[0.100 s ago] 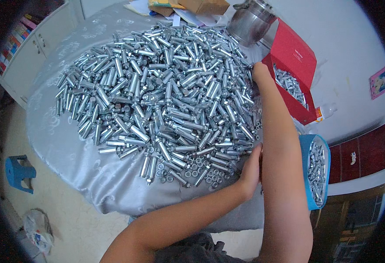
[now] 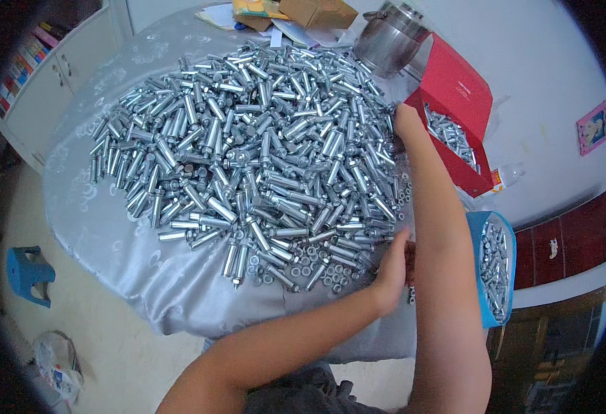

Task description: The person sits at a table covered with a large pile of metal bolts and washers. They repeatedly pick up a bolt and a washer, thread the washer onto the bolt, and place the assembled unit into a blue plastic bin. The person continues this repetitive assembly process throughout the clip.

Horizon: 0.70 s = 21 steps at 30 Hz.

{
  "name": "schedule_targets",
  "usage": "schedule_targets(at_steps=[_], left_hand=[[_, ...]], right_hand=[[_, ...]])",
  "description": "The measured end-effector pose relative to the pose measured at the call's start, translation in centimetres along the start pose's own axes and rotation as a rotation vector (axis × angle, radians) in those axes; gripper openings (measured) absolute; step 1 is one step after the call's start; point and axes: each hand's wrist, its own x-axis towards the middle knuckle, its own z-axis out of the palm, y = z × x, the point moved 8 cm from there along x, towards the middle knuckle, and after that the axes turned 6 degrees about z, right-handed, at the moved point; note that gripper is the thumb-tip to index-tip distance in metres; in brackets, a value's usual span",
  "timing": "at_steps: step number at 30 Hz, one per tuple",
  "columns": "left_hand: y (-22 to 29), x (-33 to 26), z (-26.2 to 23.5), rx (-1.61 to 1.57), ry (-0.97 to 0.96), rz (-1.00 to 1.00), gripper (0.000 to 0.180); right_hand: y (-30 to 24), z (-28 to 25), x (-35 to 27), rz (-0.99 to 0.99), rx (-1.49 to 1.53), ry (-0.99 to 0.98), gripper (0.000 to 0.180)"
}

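Note:
A wide heap of silver expansion bolts (image 2: 247,152) with metal sleeves covers the table. My right hand (image 2: 404,121) reaches to the heap's far right edge, close to an open red box (image 2: 477,178). Its fingers point down among the bolts and are mostly hidden, so its grip does not show. Under my right forearm, my left hand (image 2: 391,276) stands on edge at the heap's near right side. The left thumb sticks up apart, with the palm open; the forearm hides part of the fingers. Loose nuts (image 2: 332,276) lie beside the left hand.
Small metal parts fill the red box and a blue container (image 2: 483,276) at the table's right. A steel pot (image 2: 391,41) stands at the back, near a cardboard box (image 2: 323,12) and papers. On the floor at left are a blue stool (image 2: 30,272) and a plastic bag (image 2: 58,362).
My right hand has shifted slightly nearer at the heap's right edge. The left hand stays almost in place. The whole view has moved a little.

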Motion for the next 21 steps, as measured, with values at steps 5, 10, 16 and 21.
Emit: schedule_targets(at_steps=[5,10,16,21], left_hand=[[0.9,-0.6,-0.1,0.058,-0.001,-0.034,0.048],[0.4,-1.4,0.6,0.041,-0.055,-0.067,0.049],[1.0,-1.8,1.5,0.385,-0.158,-0.041,0.048],[7.7,-3.9,2.7,0.817,-0.127,0.667,0.023]], right_hand=[[-2.6,-5.5,-6.3,-0.225,0.08,0.211,0.024],[-2.7,-11.5,-18.0,-0.397,0.467,0.428,0.024],[5.2,-11.3,-27.5,0.006,0.851,0.457,0.024],[9.8,-10.5,-28.0,0.091,1.374,0.568,0.025]])
